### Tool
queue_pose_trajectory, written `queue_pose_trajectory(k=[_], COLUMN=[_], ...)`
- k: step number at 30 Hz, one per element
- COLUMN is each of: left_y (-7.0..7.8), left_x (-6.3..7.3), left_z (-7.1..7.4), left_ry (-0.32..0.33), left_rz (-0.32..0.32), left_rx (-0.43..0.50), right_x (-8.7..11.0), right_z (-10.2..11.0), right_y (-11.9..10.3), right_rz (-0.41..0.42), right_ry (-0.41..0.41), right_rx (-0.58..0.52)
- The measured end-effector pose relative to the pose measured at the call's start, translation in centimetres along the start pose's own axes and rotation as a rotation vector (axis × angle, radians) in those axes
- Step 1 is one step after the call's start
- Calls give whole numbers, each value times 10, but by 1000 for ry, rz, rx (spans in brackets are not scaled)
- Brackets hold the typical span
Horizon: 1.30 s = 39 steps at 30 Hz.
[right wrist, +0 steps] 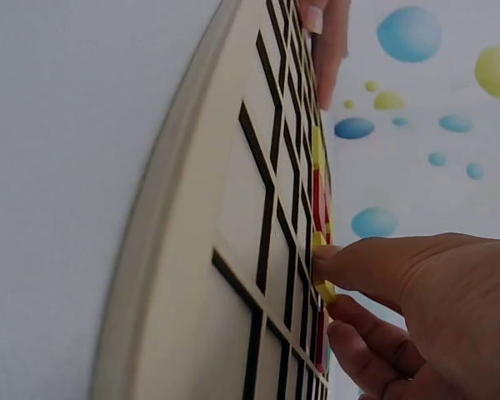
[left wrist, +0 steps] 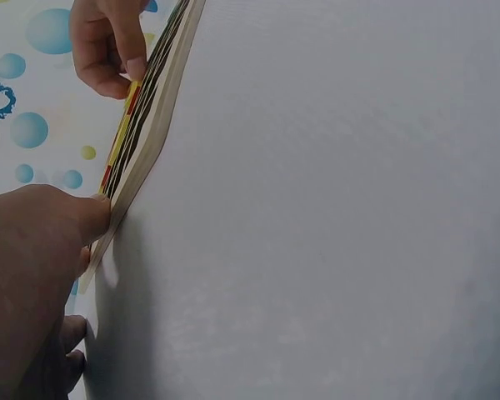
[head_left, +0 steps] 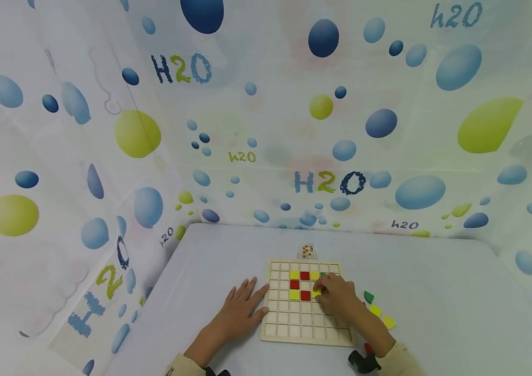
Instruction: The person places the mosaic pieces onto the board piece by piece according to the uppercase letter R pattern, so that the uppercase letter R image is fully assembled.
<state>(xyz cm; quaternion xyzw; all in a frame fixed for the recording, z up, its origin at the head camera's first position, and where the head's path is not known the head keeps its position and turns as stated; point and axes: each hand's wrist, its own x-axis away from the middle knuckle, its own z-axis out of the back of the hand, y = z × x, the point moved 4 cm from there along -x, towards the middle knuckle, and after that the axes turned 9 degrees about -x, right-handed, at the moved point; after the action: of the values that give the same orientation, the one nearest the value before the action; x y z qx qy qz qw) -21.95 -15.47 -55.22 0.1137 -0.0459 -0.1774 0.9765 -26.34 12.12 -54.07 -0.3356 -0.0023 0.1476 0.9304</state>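
A square wooden grid board lies on the table with red and yellow square tiles set in its upper middle cells. Thumb and fingers of my right hand pinch a yellow tile low over the board, at the right side of the tile pattern. Whether that tile sits fully in its cell cannot be told. A bit of green piece shows just above this hand. My left hand is spread flat at the board's left edge, its thumb and fingertips touching the rim.
Behind the board lies a small printed pattern card. To the right are a loose green piece, yellow tiles and a red piece by the right wrist. A patterned sheet hangs around the table.
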Motion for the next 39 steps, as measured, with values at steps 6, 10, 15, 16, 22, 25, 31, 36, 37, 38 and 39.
queue_pose_trajectory(k=[6, 10, 15, 16, 22, 25, 31, 36, 37, 38, 39], left_y=[0, 0, -1, 0, 0, 0, -1, -1, -1, -1, -1], left_x=[0, 0, 0, 0, 1, 1, 1, 1, 1, 1, 2], left_z=[-1, -1, -2, -1, 0, 0, -1, -1, -1, -1, -1], left_ry=[13, 15, 16, 19, 28, 25, 26, 24, 23, 21, 19], left_rz=[-5, -7, -15, -18, -24, -21, -17, -14, -14, -13, -13], left_rx=[-12, -22, -21, -19, -25, -25, -23, -23, -25, -27, -26], right_x=[3, 5, 8, 8, 13, 14, 16, 21, 23, 25, 27], right_z=[0, 1, 2, 2, 3, 5, 28, 58, 64, 70, 74], right_y=[-3, -4, -8, -8, -11, -11, 4, 31, 37, 43, 49], right_rz=[2, -16, -13, -4, 55, 39, -75, -126, -144, -162, -188], right_ry=[-20, -27, -19, -18, -16, -25, -10, 24, 30, 33, 32], right_rx=[8, -16, -18, -8, 3, -9, -25, 54, 72, 86, 98])
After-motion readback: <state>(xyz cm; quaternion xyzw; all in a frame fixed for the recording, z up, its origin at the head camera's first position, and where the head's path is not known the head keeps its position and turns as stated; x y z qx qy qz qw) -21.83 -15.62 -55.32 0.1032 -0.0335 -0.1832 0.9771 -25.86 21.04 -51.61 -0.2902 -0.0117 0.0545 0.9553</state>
